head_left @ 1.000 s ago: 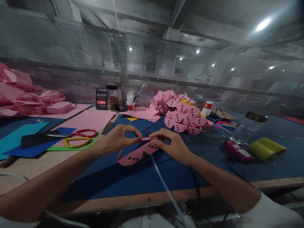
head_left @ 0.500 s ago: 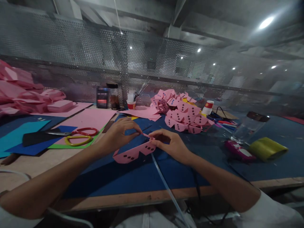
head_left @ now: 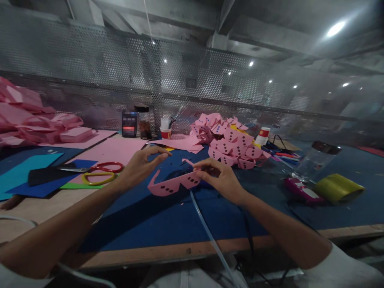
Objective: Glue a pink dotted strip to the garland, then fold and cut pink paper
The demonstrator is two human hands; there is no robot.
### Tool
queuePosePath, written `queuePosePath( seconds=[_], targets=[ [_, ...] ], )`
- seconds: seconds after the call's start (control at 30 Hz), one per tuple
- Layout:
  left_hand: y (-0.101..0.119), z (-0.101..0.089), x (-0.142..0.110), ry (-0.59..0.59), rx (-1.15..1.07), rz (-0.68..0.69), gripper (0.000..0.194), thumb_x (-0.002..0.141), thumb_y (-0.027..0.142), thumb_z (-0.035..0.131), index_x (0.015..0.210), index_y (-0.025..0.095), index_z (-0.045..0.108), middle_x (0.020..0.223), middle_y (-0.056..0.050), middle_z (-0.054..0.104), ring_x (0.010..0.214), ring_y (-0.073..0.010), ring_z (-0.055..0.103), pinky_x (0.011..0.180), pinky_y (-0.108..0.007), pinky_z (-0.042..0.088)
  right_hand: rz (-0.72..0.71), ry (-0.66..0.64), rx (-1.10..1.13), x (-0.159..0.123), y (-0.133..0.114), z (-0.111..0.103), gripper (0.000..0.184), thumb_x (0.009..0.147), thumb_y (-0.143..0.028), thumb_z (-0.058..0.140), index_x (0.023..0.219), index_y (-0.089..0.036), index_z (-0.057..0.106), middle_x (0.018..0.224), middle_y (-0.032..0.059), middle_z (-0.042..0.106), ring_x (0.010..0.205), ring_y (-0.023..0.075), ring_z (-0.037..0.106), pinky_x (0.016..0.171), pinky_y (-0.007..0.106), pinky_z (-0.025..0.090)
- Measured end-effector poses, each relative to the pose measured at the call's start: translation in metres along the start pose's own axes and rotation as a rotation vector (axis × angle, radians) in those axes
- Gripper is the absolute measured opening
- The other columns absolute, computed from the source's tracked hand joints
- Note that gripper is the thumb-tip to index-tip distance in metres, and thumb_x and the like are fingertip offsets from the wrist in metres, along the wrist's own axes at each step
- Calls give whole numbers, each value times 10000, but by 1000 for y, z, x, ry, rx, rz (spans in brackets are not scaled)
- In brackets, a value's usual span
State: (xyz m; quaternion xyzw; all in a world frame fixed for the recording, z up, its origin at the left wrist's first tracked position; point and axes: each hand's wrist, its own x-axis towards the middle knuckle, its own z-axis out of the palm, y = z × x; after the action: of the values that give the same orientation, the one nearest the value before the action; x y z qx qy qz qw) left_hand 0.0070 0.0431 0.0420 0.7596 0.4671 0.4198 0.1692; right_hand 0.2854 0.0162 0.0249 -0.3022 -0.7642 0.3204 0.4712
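Pink paper glasses [head_left: 168, 189] with dark diamond shapes along the front hang above the blue table surface. My right hand [head_left: 217, 176] pinches them at their right end, where one folded arm sticks up and away. The other arm bends upward at the left end. My left hand [head_left: 144, 166] is empty, its thumb and fingers apart, a little above and left of the glasses. Beneath them a clear tube [head_left: 207, 228] runs down over the table edge. Behind my right hand lies a heap of similar pink paper glasses [head_left: 237, 146].
Scissors [head_left: 105, 172] with red and yellow handles lie on coloured sheets at left, near a pink paper pile [head_left: 27, 120]. At right are a clear jar [head_left: 315, 160], a magenta object [head_left: 304, 190] and an olive roll [head_left: 339, 188]. Paper cups [head_left: 165, 132] stand behind.
My left hand has let go of the paper arm and drawn back to the left. The glasses have risen slightly and turned, still in my right hand.
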Motion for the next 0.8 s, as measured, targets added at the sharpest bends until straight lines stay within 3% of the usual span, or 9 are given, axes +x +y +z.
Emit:
queuePosePath(
  seconds=[0.17,0.33,0.6,0.8],
  targets=[
    [-20,-5,10,-122,-218,-210,449,842,624,669,987,217,792,1083,-82,792,1085,-295,700,980,-404,533,5,55,8,4,2,-7,236,903,-398,721,1102,-272,741,1034,24,747,887,169,694,812,327,584],
    [-22,-5,9,-227,-442,-325,399,849,589,694,963,227,818,1055,-93,795,1022,-258,721,920,-349,563,-4,75,12,5,5,-11,227,912,-387,712,1105,-269,736,1036,28,744,930,175,695,853,333,582],
    [-24,-3,8,-265,-370,-278,308,728,511,822,856,232,789,863,-39,775,820,-207,701,747,-306,561,12,51,-2,6,10,-8,240,910,-384,714,1112,-257,734,1045,30,741,923,171,693,840,319,577],
    [-15,0,5,-240,-158,-122,249,788,412,707,899,191,735,606,11,653,592,-166,617,609,-286,479,-9,15,-75,3,10,-4,231,928,-389,693,1118,-265,732,1046,31,730,899,168,683,817,319,566]
  ],
)
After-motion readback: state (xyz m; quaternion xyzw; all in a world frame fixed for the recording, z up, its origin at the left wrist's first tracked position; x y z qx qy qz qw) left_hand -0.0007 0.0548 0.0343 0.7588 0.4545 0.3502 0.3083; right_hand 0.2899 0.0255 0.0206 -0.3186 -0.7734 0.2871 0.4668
